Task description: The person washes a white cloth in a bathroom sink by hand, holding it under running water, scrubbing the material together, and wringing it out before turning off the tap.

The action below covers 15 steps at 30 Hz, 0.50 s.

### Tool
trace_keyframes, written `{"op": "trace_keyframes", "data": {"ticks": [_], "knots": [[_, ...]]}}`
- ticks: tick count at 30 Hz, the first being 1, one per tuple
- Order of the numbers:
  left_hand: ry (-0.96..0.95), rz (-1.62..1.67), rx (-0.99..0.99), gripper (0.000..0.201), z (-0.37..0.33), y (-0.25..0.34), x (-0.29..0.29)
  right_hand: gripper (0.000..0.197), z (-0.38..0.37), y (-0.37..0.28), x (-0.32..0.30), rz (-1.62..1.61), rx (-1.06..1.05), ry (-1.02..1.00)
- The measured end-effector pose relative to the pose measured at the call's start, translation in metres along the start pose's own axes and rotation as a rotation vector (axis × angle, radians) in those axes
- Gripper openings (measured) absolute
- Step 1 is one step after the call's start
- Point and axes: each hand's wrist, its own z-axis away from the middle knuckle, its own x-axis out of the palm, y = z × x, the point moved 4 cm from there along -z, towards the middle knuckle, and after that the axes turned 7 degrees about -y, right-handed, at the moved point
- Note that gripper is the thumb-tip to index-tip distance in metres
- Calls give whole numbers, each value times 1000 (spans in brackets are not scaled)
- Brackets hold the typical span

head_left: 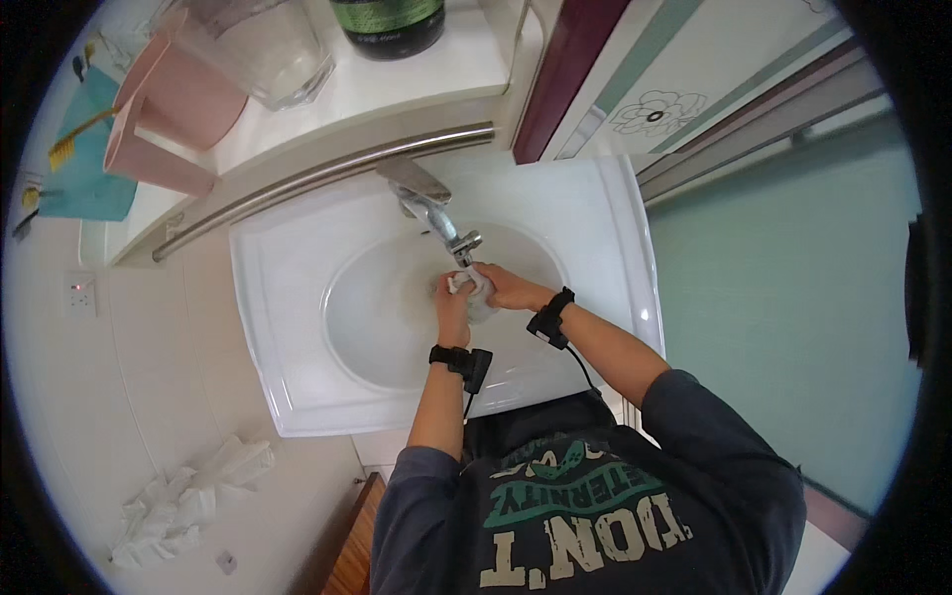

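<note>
Both of my hands are low over the white sink basin (pixel 367 337), right beneath the spout of the chrome faucet (pixel 433 213). Between them is a whitish, wet-looking thing (pixel 480 300), too small and blurred to name. My right hand (pixel 511 289) grips its right side, fingers closed round it. On its left, my left hand (pixel 453 309) has its fingers curled in, with a small crumpled white piece (pixel 459 282) at the fingertips that looks like part of the same soft thing. The faucet's lever points back and left.
A steel rail (pixel 327 183) runs behind the sink, under a white shelf (pixel 436 84). On the shelf are a clear glass (pixel 283 64), pink cups (pixel 193 89), a teal holder (pixel 99 169) with toothbrushes and a dark green-labelled container (pixel 392 25). A frosted panel (pixel 783 297) stands at right.
</note>
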Motion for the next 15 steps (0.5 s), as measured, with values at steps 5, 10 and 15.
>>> {"op": "trace_keyframes", "data": {"ticks": [5,10,15], "knots": [[-179,141,-129,33,-16,-14,4,71,25,-10,-19,337,63,37],[-70,-107,-205,30,-4,14,-18,47,17,-21,-12,904,31,332],[75,-226,41,31,15,45,-31,44,-6,-6,7,724,-26,365]]}}
